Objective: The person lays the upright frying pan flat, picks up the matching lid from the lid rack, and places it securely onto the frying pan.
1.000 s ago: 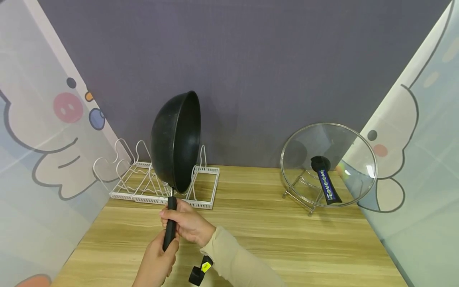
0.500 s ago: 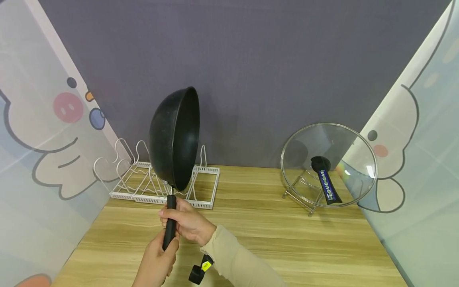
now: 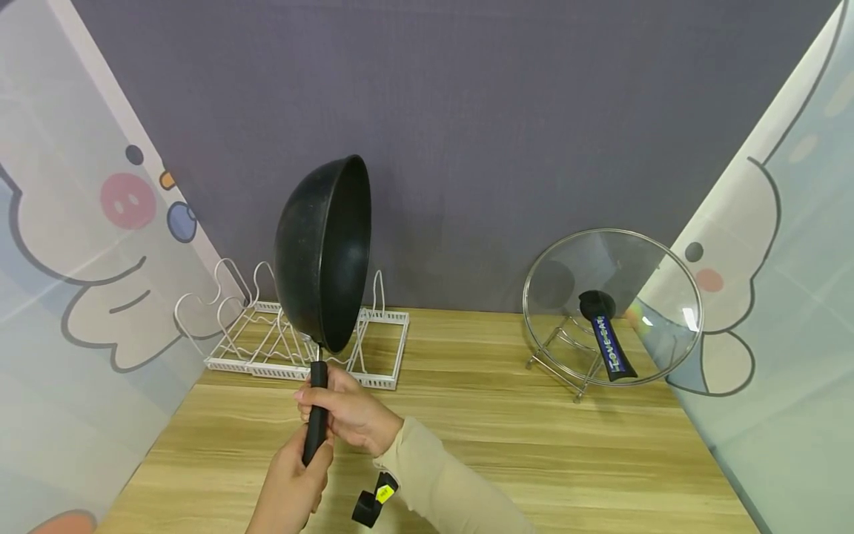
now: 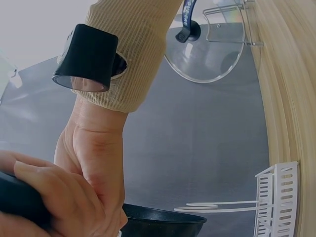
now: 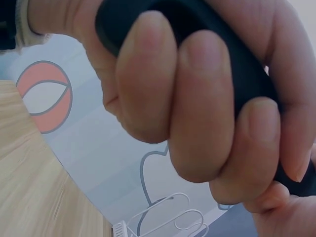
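Note:
A black wok (image 3: pixel 300 259) stands raised on its side in the head view, its bowl opening to the right and its handle (image 3: pixel 316 415) pointing down toward me. My left hand (image 3: pixel 288 482) grips the lower end of that handle. Just above it, my right hand (image 3: pixel 353 415) holds the handle near the bowl, thumb across the top. The right wrist view gives a close look at curled left-hand fingers (image 5: pixel 202 103) round the dark handle. Behind the wok, a white wire rack (image 3: pixel 400 348) is partly hidden. Only the wok's rim area (image 4: pixel 163 222) shows in the left wrist view.
A glass lid (image 3: pixel 640 297) with a black handle leans in a small metal stand (image 3: pixel 550 365) at the right. Wood-grain tabletop (image 3: pixel 507 437) lies beneath. A grey backdrop (image 3: pixel 467 148) and printed side panels (image 3: pixel 800 334) surround it. A black wrist camera (image 3: pixel 367 509) hangs under the right sleeve.
The wok's bowl has risen a little and shifted slightly left. Both hands keep their hold on the handle and have barely moved; the rack and lid stay put.

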Available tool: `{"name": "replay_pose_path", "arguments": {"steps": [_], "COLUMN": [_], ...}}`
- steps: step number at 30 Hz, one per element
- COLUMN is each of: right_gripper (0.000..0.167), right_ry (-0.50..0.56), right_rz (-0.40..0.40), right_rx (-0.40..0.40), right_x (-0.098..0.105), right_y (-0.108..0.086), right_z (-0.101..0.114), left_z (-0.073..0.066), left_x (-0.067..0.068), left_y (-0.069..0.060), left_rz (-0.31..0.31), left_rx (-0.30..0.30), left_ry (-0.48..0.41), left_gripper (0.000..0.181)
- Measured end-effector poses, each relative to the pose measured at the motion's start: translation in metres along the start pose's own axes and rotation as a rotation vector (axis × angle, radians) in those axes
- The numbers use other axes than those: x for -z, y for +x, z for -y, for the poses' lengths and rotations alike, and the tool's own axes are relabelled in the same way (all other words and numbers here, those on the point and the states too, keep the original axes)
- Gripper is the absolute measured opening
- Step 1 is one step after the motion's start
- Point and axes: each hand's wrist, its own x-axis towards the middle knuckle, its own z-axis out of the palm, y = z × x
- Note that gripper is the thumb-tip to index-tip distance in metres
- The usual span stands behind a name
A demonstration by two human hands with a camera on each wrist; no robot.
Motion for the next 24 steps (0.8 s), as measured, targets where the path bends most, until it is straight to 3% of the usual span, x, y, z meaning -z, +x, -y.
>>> {"name": "replay_pose_path", "arguments": {"steps": [24], "right_gripper": [0.015], "right_ry": [-0.041], "right_rz": [0.018], "right_rx": [0.024], "right_x": [-0.0022], "right_y": [-0.0020], "right_z": [0.0101], "left_z": [-0.0043], "left_x": [-0.0031], "left_y": [-0.0009], "left_rz": [-0.030], "left_rx": [-0.059], "left_ry": [0.028], "left_gripper": [0.014]}}
